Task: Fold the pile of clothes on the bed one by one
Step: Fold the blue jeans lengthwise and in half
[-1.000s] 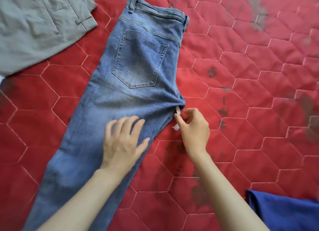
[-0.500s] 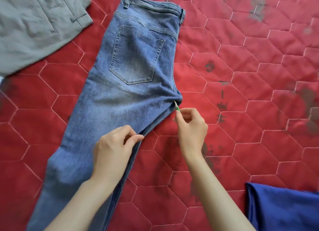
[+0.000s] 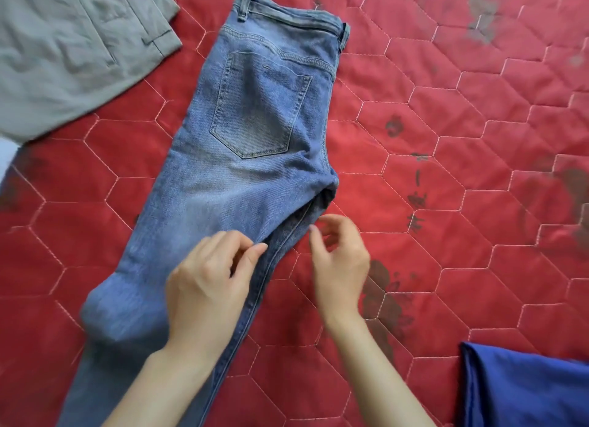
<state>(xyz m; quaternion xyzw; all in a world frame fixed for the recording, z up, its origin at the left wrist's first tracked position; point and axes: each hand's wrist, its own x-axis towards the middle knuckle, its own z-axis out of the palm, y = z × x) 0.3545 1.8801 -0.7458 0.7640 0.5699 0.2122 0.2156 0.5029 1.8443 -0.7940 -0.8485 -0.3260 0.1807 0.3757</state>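
Your faded blue denim jeans (image 3: 242, 159) lie flat, folded leg over leg, back pocket up. Their inseam edge runs just beside your left fingertips (image 3: 258, 249), the crotch fold just beyond your right fingertips (image 3: 314, 229).

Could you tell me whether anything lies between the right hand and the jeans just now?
Nothing visible does. The right hand hovers just beside the inseam edge of the jeans, with only bare red quilt under it. The left hand is already on the denim. The grey garment and blue cloth lie well clear.
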